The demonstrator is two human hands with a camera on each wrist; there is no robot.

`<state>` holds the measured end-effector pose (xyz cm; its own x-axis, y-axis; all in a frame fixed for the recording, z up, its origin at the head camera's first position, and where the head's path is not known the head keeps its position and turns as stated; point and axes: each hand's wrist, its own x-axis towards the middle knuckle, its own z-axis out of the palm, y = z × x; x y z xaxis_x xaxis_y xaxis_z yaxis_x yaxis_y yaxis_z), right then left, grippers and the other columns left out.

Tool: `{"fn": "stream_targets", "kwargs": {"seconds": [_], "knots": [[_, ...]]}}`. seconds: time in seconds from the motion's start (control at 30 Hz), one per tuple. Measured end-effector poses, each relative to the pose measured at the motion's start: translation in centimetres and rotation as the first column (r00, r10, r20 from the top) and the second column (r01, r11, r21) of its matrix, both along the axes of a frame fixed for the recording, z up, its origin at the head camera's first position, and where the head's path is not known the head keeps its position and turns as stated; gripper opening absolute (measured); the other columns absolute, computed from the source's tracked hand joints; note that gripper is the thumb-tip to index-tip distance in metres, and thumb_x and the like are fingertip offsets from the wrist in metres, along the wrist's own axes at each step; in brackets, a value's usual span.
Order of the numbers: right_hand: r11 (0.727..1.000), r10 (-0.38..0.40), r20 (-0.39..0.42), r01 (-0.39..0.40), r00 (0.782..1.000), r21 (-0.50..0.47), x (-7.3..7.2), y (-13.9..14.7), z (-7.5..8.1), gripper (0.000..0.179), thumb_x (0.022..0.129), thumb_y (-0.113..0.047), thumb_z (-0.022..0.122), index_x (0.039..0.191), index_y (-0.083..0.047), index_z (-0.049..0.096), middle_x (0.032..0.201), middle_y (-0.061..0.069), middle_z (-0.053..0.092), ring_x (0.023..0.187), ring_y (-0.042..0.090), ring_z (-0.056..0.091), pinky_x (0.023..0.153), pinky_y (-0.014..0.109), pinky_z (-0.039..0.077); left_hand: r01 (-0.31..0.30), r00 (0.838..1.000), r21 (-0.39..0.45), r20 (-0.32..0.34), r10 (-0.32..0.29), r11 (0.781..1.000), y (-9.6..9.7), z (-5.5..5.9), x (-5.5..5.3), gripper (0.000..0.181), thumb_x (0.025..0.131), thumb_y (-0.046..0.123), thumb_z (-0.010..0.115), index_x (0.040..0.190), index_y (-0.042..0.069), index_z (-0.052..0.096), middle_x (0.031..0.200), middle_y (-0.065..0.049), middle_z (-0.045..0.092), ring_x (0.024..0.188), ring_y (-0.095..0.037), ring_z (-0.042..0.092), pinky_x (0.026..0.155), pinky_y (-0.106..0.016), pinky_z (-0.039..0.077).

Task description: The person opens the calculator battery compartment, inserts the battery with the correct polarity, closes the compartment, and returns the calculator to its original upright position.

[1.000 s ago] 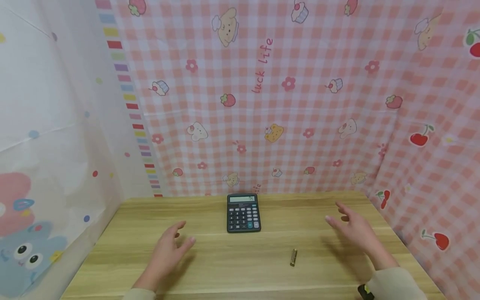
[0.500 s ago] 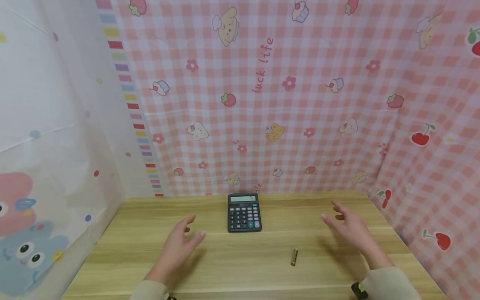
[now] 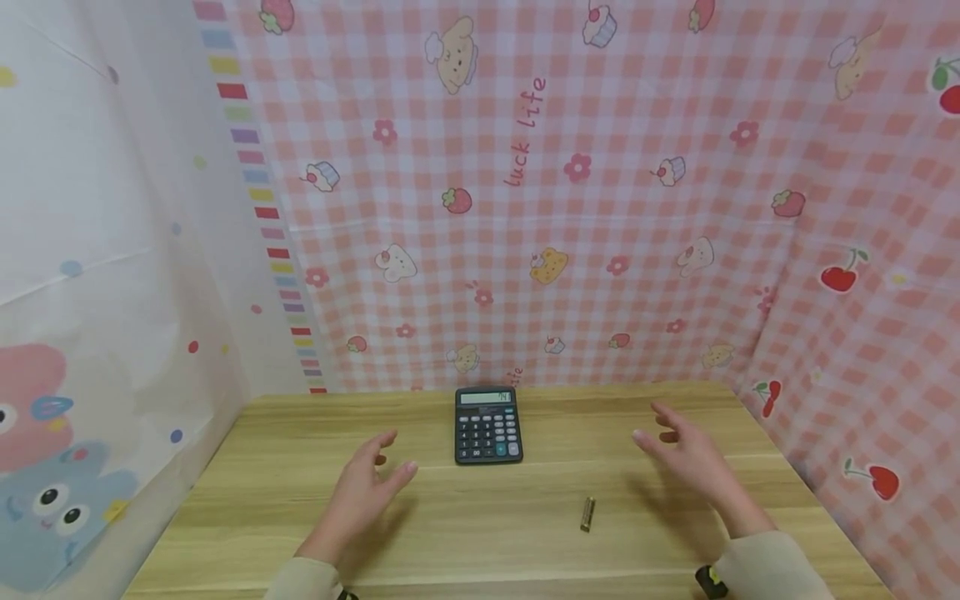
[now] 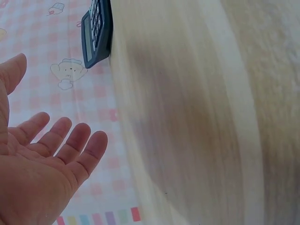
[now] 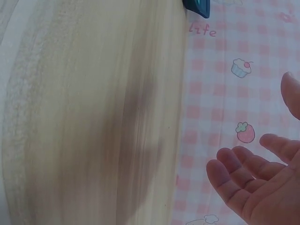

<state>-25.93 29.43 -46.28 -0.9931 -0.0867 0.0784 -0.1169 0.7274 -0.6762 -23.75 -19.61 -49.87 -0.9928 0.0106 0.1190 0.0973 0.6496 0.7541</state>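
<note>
A dark calculator (image 3: 487,427) with a number on its display lies toward the back of the wooden table. A small gold-brown battery (image 3: 587,514) lies nearer the front, right of the calculator. My left hand (image 3: 363,487) hovers to the left of the calculator, thumb apart from relaxed fingers, holding nothing. On the other side, my right hand (image 3: 692,460) hovers over the table, right of the battery and touching neither object. In the left wrist view the calculator (image 4: 99,33) shows near the top. Only a corner of the calculator (image 5: 198,7) appears in the right wrist view.
The wooden table (image 3: 450,542) meets a pink checked cloth (image 3: 487,250) hanging along its back. Another cherry-printed cloth (image 3: 870,358) hangs at the right, and a white cloth with cartoon prints (image 3: 150,292) at the left.
My left hand has moved right and slightly forward, closer to the calculator. My right hand has shifted a little to the left. The calculator and battery lie where they were.
</note>
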Motion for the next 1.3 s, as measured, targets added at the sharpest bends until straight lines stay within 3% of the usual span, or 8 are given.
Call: {"fn": "stream_targets", "kwargs": {"seconds": [0.53, 1.3], "knots": [[0.998, 0.035, -0.010, -0.034, 0.999, 0.060, -0.9, -1.0, 0.5, 0.082, 0.108, -0.049, 0.062, 0.164, 0.003, 0.034, 0.156, 0.038, 0.049, 0.132, 0.054, 0.061, 0.099, 0.062, 0.057, -0.005, 1.000, 0.018, 0.021, 0.005, 1.000, -0.2, 0.1, -0.4, 0.076, 0.102, 0.044, 0.073, 0.159, 0.004, 0.046, 0.160, -0.020, 0.054, 0.133, -0.040, 0.061, 0.101, -0.054, 0.058], [0.998, 0.053, 0.006, -0.054, 0.999, 0.039, -1.1, -1.6, 0.3, 0.084, 0.106, -0.051, 0.063, 0.164, 0.002, 0.034, 0.155, 0.037, 0.050, 0.131, 0.052, 0.063, 0.099, 0.059, 0.059, 0.005, 0.999, 0.038, 0.033, -0.006, 0.999, 0.9, 0.4, -0.6, 0.076, 0.101, 0.047, 0.074, 0.159, 0.006, 0.049, 0.156, -0.021, 0.056, 0.129, -0.038, 0.062, 0.100, -0.054, 0.058]]}}
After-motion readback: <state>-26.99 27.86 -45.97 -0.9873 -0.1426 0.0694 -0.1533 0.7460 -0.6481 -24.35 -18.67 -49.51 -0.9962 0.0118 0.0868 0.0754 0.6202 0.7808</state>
